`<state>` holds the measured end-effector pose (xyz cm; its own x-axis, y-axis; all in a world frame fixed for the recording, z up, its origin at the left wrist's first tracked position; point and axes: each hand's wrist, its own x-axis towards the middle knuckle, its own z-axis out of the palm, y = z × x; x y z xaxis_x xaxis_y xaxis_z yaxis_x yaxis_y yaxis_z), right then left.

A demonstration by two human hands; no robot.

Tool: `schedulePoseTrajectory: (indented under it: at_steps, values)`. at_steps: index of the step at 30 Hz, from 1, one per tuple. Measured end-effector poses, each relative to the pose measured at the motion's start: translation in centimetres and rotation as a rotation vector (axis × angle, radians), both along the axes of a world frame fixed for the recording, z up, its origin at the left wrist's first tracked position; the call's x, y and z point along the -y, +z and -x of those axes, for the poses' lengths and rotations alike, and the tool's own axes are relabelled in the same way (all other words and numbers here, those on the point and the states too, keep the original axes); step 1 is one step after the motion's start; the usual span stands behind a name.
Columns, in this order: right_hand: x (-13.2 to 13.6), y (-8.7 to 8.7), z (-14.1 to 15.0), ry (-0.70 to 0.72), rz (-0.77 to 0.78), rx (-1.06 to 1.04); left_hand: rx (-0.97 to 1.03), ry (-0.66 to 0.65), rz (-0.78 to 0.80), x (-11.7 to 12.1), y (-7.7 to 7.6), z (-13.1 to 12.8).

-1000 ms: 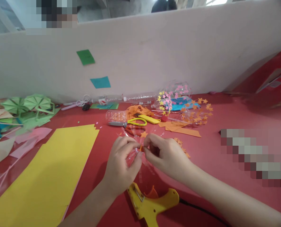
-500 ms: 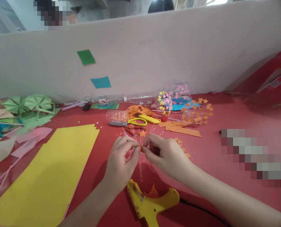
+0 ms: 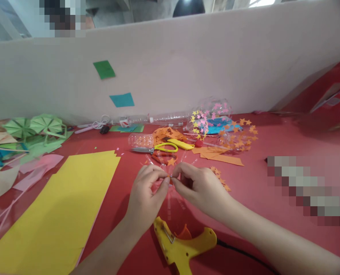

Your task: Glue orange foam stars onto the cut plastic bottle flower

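In the middle of the table, my left hand and my right hand meet fingertip to fingertip. Both are closed in a pinch on a small orange paper star, mostly covered by the fingers. Under and around them spreads a clear plastic piece cut into strips, like an opened bottle. Another orange star sits on it just beyond the fingertips. Closest to me lies a yellow glue gun with an orange trigger and black cord. Loose orange stars lie right of my right hand.
Yellow paper sheets cover the left front. Scissors, a yellow-handled cutter and a clear bottle part lie beyond my hands. Star-covered plastic pieces stand at the back by a white partition. Folded green paper is far left.
The clear plastic strips and the star on them have shifted slightly to the left. Both hands keep their pinch in nearly the same place.
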<state>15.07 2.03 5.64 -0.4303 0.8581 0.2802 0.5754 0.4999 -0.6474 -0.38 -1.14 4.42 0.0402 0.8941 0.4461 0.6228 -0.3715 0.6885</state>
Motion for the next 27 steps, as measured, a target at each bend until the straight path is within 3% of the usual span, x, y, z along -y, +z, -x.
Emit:
schedulePoseTrajectory:
  at_steps: [27]
  values:
    - [0.12, -0.11, 0.03, -0.004, -0.028, 0.011, 0.054, 0.009, 0.037, -0.18, -0.59, 0.22]
